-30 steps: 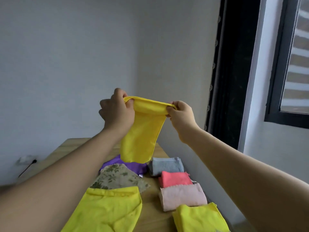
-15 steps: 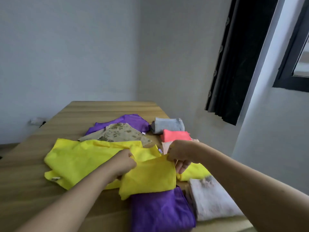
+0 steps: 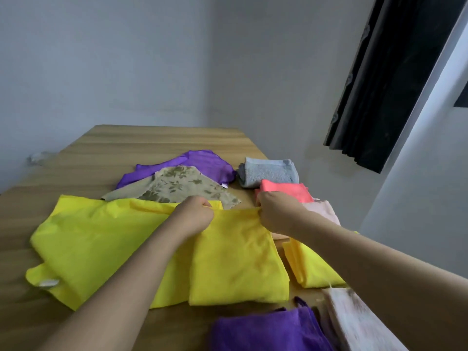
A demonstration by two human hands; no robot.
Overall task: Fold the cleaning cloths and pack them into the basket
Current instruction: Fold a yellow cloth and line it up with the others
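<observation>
Your left hand (image 3: 195, 214) and right hand (image 3: 274, 211) each pinch a far corner of the folded yellow cloth (image 3: 238, 259). It lies flat on the desk (image 3: 152, 143), stretching from your hands back toward you. Its long axis runs toward you, so the next fold likely brings the far edge nearward; no basket is in view.

A wooden bench (image 3: 162, 145) is standing in the corner against pale grey walls (image 3: 106, 59). A black pleated curtain (image 3: 387, 79) is hanging at the upper right, beside a dark window frame (image 3: 461, 98) showing at the edge
</observation>
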